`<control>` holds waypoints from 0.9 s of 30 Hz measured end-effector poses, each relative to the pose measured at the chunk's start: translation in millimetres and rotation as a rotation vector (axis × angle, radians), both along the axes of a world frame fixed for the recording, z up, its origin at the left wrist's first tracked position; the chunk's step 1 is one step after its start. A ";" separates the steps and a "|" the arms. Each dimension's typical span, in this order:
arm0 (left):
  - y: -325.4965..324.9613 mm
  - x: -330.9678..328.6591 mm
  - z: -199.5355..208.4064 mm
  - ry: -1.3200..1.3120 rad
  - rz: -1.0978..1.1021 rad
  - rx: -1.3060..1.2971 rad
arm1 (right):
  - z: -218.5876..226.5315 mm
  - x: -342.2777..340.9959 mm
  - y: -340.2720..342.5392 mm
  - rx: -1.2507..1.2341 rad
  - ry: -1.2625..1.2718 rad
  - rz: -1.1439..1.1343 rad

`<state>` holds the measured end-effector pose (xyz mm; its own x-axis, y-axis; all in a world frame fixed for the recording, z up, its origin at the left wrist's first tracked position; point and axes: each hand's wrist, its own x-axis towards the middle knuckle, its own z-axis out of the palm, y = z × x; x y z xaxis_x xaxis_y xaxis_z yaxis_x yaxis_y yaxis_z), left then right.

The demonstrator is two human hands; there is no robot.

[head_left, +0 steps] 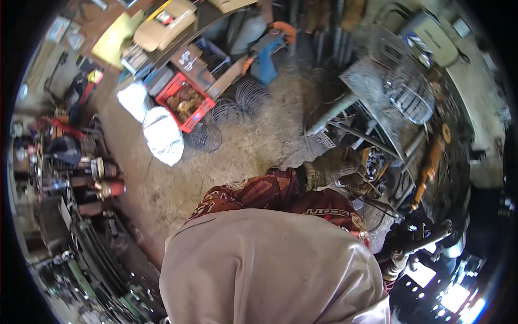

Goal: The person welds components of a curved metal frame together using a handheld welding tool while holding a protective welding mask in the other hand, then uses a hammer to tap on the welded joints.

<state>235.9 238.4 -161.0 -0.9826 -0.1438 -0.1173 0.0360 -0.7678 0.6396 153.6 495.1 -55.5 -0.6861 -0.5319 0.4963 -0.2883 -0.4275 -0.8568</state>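
Note:
My left arm, in a dark red patterned sleeve, reaches to the right, and my left hand (333, 168) wears a worn grey knitted glove. Its fingers look bent, close to a tangle of metal parts (375, 164) beneath a workbench. What they close on is too small to make out. Lower right, my right hand (396, 262) is mostly hidden beside the beige cloth over my body. It seems gloved and closed round a metal bar (431, 237), whose rounded end sticks out to the upper right, among dark machine parts.
A grimy metal bench (372, 102) bears a wire basket (410, 97). Right of it leans an orange cylinder (431, 167). Wire coils (251, 100) lie near a red crate (186, 102) on the concrete floor (162, 194). Green machinery (81, 270) stands on the left.

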 end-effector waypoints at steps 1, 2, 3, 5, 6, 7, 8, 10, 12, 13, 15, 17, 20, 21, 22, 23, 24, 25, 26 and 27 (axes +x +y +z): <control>-14.3 9.3 -5.6 0.016 -0.054 -0.132 | 7.2 5.3 -10.6 0.043 0.007 0.031; -28.1 17.5 -10.5 0.032 -0.110 -0.263 | 7.3 6.6 -23.3 0.076 0.013 0.058; -45.8 24.8 -0.4 -0.057 -0.113 -0.557 | 5.4 5.1 -38.2 0.106 0.018 0.099; -70.8 36.2 16.4 -0.022 0.027 -1.085 | 6.7 8.3 -61.8 0.173 0.022 0.150; -81.3 45.6 26.7 0.004 0.165 -1.633 | 1.8 7.8 -76.8 0.211 0.013 0.189; -88.3 50.7 53.0 0.019 0.205 -1.634 | -0.2 8.9 -86.4 0.252 0.011 0.207; -88.8 54.3 64.4 -0.005 0.212 -1.622 | -3.5 11.8 -96.9 0.291 0.003 0.236; -85.4 53.5 78.4 0.087 0.109 -1.683 | -12.8 15.8 -115.2 0.387 -0.032 0.280; -86.6 42.8 76.5 -0.006 -0.109 -1.440 | -22.6 22.0 -123.3 0.517 -0.093 0.258; -86.7 40.2 67.4 -0.038 -0.222 -1.316 | -26.9 25.3 -124.9 0.504 -0.172 0.299; -90.1 37.6 28.2 0.052 -0.279 -1.220 | -28.8 33.0 -135.4 0.502 -0.269 0.337; -101.5 49.7 33.0 0.143 -0.328 -1.183 | -28.4 38.3 -144.5 0.529 -0.356 0.338; -94.7 60.6 54.1 0.039 -0.465 -1.163 | -32.6 39.8 -130.4 0.554 -0.438 0.285; -89.5 55.9 51.5 0.081 -0.500 -1.158 | -33.9 40.0 -126.0 0.531 -0.475 0.266; -84.4 45.6 44.1 0.013 -0.499 -1.202 | -33.9 41.0 -128.5 0.498 -0.505 0.246; -79.5 35.1 35.5 -0.034 -0.505 -1.244 | -32.8 37.4 -123.8 0.495 -0.533 0.241; -78.8 35.7 16.1 0.037 -0.337 -1.285 | -32.7 32.3 -118.1 0.487 -0.562 0.245; -84.1 33.5 11.1 0.070 -0.204 -1.186 | -31.7 26.3 -111.8 0.483 -0.556 0.258; -91.2 34.5 31.2 -0.010 -0.152 -1.194 | -29.5 23.1 -102.9 0.488 -0.561 0.265; -100.3 34.4 31.6 -0.083 -0.180 -1.193 | -23.5 24.6 -96.9 0.469 -0.595 0.229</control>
